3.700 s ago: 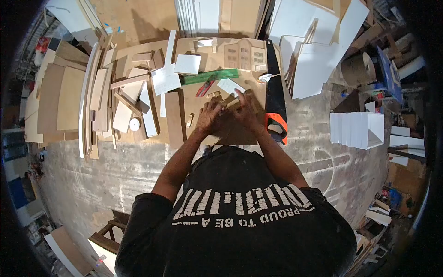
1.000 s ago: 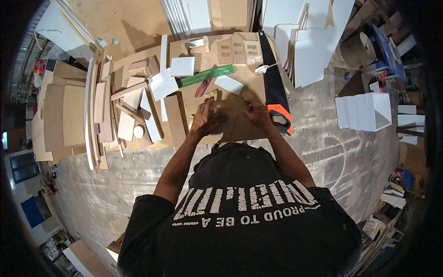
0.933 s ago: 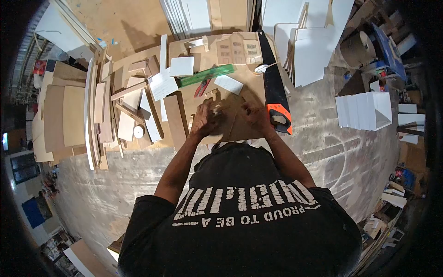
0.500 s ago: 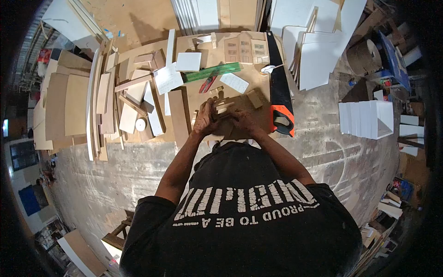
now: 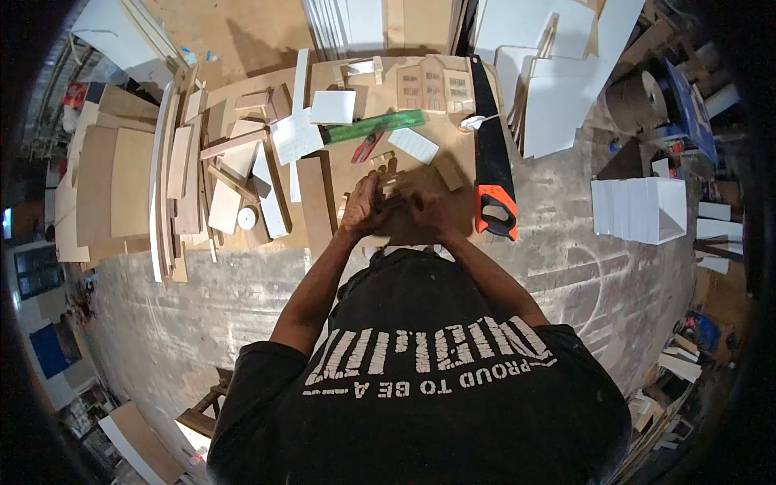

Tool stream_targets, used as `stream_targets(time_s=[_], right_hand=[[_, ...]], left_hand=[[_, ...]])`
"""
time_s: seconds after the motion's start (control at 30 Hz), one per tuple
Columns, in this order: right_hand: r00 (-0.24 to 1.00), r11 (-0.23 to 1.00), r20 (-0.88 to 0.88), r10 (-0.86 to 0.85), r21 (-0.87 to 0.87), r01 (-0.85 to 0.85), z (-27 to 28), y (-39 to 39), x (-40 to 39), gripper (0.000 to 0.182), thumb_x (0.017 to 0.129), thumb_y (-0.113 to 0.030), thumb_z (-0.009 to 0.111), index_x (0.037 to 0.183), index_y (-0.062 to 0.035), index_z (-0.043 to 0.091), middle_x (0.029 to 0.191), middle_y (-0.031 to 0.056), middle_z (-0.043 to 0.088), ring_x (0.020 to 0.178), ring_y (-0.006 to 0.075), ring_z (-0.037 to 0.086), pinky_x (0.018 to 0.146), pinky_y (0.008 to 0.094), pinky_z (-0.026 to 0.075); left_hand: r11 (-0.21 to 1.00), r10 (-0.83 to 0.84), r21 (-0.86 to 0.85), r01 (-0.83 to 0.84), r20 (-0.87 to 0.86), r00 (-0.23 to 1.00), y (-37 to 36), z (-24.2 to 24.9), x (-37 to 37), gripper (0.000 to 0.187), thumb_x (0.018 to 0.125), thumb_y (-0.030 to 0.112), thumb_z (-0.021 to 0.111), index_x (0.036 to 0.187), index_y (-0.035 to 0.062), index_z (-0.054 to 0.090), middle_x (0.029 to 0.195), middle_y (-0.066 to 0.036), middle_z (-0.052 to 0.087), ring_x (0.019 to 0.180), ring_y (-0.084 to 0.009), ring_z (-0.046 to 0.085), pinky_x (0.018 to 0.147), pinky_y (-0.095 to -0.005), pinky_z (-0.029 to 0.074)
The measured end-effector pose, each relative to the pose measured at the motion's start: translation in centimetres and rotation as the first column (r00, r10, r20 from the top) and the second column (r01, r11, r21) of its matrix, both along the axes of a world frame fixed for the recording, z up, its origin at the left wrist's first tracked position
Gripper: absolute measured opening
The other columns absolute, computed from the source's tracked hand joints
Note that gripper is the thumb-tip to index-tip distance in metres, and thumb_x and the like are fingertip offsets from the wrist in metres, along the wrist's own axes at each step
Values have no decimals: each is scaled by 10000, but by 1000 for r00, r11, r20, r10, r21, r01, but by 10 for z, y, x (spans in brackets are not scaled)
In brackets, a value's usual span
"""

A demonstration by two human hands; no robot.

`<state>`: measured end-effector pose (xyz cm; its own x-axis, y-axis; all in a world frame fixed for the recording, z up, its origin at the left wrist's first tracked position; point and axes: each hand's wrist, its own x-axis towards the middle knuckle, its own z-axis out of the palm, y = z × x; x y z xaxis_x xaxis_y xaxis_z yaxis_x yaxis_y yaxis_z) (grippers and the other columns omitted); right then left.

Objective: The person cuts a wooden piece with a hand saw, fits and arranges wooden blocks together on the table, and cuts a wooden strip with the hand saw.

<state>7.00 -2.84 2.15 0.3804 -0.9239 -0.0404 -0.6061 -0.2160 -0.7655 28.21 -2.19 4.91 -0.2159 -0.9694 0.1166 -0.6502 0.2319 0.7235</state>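
Observation:
My left hand (image 5: 363, 207) is curled round a small assembly of pale wooden pieces (image 5: 394, 185) near the table's front edge. My right hand (image 5: 428, 213) is just right of it, fingers bent inward and in shadow; what they pinch, if anything, is hidden. A wooden block (image 5: 449, 173) lies beyond my right hand. Small wooden bits (image 5: 383, 158) rest past the left fingertips. Farther off lie a red-handled tool (image 5: 368, 147), a green ruler-like strip (image 5: 376, 127) and a white card with writing (image 5: 414, 146).
A handsaw with an orange handle (image 5: 495, 212) lies along the table's right edge. Wooden strips (image 5: 234, 144) and a long brown board (image 5: 314, 198) crowd the left side. A wooden house-front panel (image 5: 434, 84) is at the back. White boxes (image 5: 638, 210) stand on the floor at right.
My right hand has shifted slightly right and away from the wooden assembly. The left hand stays around it. The whole view has moved a little.

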Motion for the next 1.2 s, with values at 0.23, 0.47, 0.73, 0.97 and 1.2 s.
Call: stream_targets(time_s=[0.23, 0.47, 0.73, 0.97, 1.2], right_hand=[[999, 998, -18, -31, -50, 30, -5, 0, -2, 249, 875, -173, 642, 1105, -99, 700, 1104, 150, 688, 995, 379, 658, 879, 460, 530], [1000, 999, 14, -8, -39, 9, 10, -1, 0, 257, 887, -168, 625, 1130, -125, 695, 1127, 130, 691, 987, 367, 666, 877, 454, 541], [998, 999, -68, 18, -28, -20, -5, -3, -4, 277, 881, -165, 622, 1149, -123, 681, 1117, 147, 678, 1019, 375, 660, 861, 453, 548], [998, 997, 57, 17, 79, -21, 29, 4, -8, 351, 827, -46, 648, 1178, -59, 653, 1224, 188, 617, 1049, 365, 651, 904, 421, 534], [986, 989, 102, 129, -88, -120, 2, 6, -24, 398, 821, -52, 639, 1218, -75, 639, 1236, 234, 582, 1081, 404, 617, 921, 458, 511]], left_hand=[[999, -44, -24, 43, -39, 998, -7, -9, 2, 666, 819, 219, 764, 1361, 11, 437, 1224, -230, 608, 1135, -421, 597, 963, -473, 496], [997, -68, -36, 66, -61, 996, -10, -26, 5, 686, 808, 236, 785, 1359, 13, 443, 1291, -220, 599, 1173, -385, 602, 983, -445, 497], [997, -73, -32, 73, 13, 997, -10, -19, 5, 715, 809, 266, 776, 1383, 15, 433, 1344, -227, 560, 1226, -407, 544, 1055, -476, 427], [1000, -19, 16, 18, 34, 999, 1, 8, 17, 888, 734, 298, 825, 1442, 35, 359, 1445, -225, 456, 1383, -390, 388, 1140, -518, 295], [965, 255, -36, -258, 323, 911, 41, -5, 48, 590, 836, 290, 706, 1321, 24, 502, 1268, -194, 546, 1176, -403, 502, 976, -514, 414]])
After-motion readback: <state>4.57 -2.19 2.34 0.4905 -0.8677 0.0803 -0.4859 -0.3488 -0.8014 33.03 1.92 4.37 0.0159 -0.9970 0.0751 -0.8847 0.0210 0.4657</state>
